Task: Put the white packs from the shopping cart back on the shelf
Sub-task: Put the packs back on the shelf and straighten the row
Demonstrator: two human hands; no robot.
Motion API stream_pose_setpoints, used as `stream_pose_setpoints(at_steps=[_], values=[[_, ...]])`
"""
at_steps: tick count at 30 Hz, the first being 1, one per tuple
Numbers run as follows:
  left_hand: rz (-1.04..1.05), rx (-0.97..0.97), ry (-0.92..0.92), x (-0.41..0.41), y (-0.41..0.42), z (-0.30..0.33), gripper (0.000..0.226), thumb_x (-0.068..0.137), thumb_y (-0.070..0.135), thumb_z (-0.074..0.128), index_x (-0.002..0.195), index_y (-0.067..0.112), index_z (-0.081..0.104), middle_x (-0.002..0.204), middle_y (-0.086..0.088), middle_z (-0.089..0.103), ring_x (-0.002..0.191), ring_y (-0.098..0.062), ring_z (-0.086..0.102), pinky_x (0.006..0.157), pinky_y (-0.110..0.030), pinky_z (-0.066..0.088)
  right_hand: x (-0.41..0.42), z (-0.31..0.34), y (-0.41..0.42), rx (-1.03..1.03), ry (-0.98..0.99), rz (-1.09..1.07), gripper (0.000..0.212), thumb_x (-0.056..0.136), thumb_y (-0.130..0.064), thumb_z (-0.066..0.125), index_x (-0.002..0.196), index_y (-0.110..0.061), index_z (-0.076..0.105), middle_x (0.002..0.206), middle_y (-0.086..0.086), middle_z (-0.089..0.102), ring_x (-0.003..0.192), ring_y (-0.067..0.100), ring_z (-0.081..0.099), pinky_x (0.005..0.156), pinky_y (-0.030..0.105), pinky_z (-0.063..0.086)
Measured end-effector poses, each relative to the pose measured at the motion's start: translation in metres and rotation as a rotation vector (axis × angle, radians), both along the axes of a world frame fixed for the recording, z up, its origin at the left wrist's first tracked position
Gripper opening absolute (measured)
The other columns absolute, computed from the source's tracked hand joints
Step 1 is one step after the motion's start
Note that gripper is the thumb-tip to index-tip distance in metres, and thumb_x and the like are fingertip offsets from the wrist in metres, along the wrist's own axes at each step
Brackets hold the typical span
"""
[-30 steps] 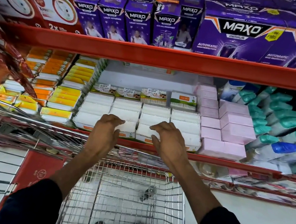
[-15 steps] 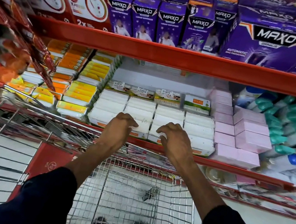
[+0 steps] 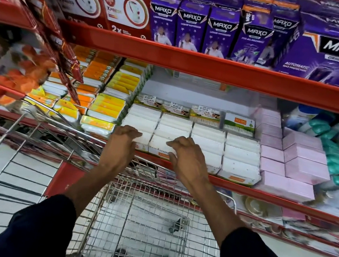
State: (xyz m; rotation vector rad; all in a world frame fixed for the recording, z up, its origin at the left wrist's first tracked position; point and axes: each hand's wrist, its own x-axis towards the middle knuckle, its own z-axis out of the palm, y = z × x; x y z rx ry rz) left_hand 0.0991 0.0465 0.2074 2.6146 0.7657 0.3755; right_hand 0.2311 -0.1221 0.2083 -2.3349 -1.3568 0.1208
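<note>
White packs (image 3: 206,143) lie in four rows on the middle shelf (image 3: 264,195), with labelled packs standing behind them. My left hand (image 3: 120,145) rests on the front pack of the leftmost row, fingers bent over its top. My right hand (image 3: 186,155) lies on the front packs of the second and third rows, fingers spread and curled. The front pack (image 3: 158,145) between my hands is partly uncovered. Neither hand lifts a pack. The shopping cart (image 3: 144,224) stands below my arms, and only floor shows through its wire basket.
Pink boxes (image 3: 304,169) sit right of the white packs, yellow and orange packs (image 3: 105,107) left. A red beam (image 3: 218,69) with purple MAXO boxes (image 3: 219,31) hangs close above. A second wire cart (image 3: 27,150) stands at the left. Red sachet strips (image 3: 53,27) hang at the upper left.
Both hands stay on the front white packs and have drawn slightly closer together. My view has swung left and tilted, so the shelf now sits further right.
</note>
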Motion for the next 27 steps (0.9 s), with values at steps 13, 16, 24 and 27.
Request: stream_pose_setpoints(at_steps=[13, 16, 24, 27], values=[[-0.16, 0.096, 0.036, -0.009, 0.018, -0.004, 0.036, 0.079, -0.004, 0.065, 0.114, 0.006, 0.069, 0.111, -0.016, 0.071, 0.104, -0.037, 0.06, 0.092, -0.049, 0.054, -0.004, -0.011, 0.021, -0.089, -0.055, -0.022, 0.032, 0.087, -0.007, 0.06, 0.115, -0.018, 0.066, 0.115, 0.002, 0.066, 0.105, 0.023, 0.056, 0.087, 0.036, 0.049], [-0.175, 0.117, 0.05, -0.013, 0.022, -0.009, 0.032, 0.087, 0.009, 0.063, 0.12, 0.009, 0.065, 0.121, -0.015, 0.068, 0.112, -0.034, 0.058, 0.1, -0.05, 0.048, -0.01, -0.013, 0.017, -0.024, -0.08, -0.046, 0.033, 0.092, -0.014, 0.058, 0.125, -0.016, 0.06, 0.123, 0.004, 0.064, 0.113, 0.025, 0.054, 0.096, 0.04, 0.049], [-0.252, 0.144, 0.074, -0.028, 0.017, -0.033, 0.047, 0.1, 0.035, 0.047, 0.142, 0.015, 0.041, 0.149, -0.008, 0.045, 0.143, -0.023, 0.032, 0.119, -0.046, 0.025, -0.037, -0.041, 0.015, -0.114, -0.175, 0.039, 0.054, 0.103, -0.038, 0.031, 0.15, -0.013, 0.024, 0.158, 0.007, 0.026, 0.148, 0.019, 0.014, 0.123, 0.04, 0.008], [-0.262, 0.161, 0.08, -0.029, 0.016, -0.035, 0.049, 0.101, 0.036, 0.046, 0.144, 0.014, 0.038, 0.153, -0.007, 0.039, 0.145, -0.02, 0.026, 0.12, -0.041, 0.017, -0.036, -0.049, 0.014, -0.126, -0.171, 0.036, 0.057, 0.103, -0.04, 0.031, 0.152, -0.014, 0.015, 0.16, 0.006, 0.017, 0.149, 0.018, 0.005, 0.122, 0.037, 0.0]])
